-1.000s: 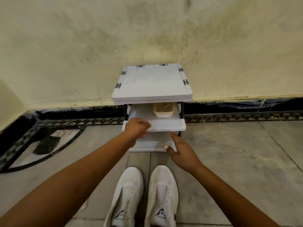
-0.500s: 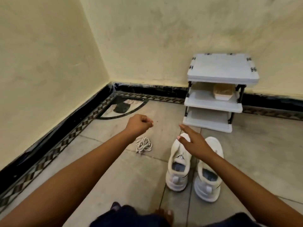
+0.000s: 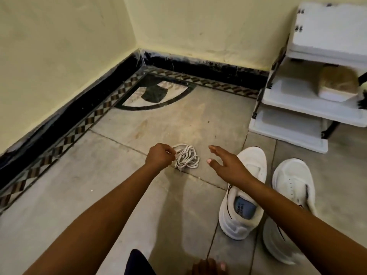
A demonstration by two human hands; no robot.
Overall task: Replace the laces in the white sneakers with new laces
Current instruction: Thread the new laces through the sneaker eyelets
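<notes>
Item 1, laces (image 3: 185, 156): one loose white tangle on the floor tile, left of the shoes and apart from them. I cannot tell whether these are the old pair or the new.

Item 2, my left hand (image 3: 158, 157): fingers curled in at the tangle's left edge, appearing to pinch a strand there.

Item 3, my right hand (image 3: 226, 165): fingers spread and slack, holding nothing, hovering between the tangle and the nearer shoe.

Item 4, white sneakers: nearer one (image 3: 252, 161) and farther one (image 3: 292, 181), side by side, toes away from me, eyelets apparently bare (no lace shows in either).

Item 5, white shelf rack (image 3: 297, 120): against the wall beyond the shoes.

Step in hand, as I judge it: picking up the laces. Next: lift the tangle, shake out one lace, find its tip, and bring the nearer shoe close for threading.
</notes>
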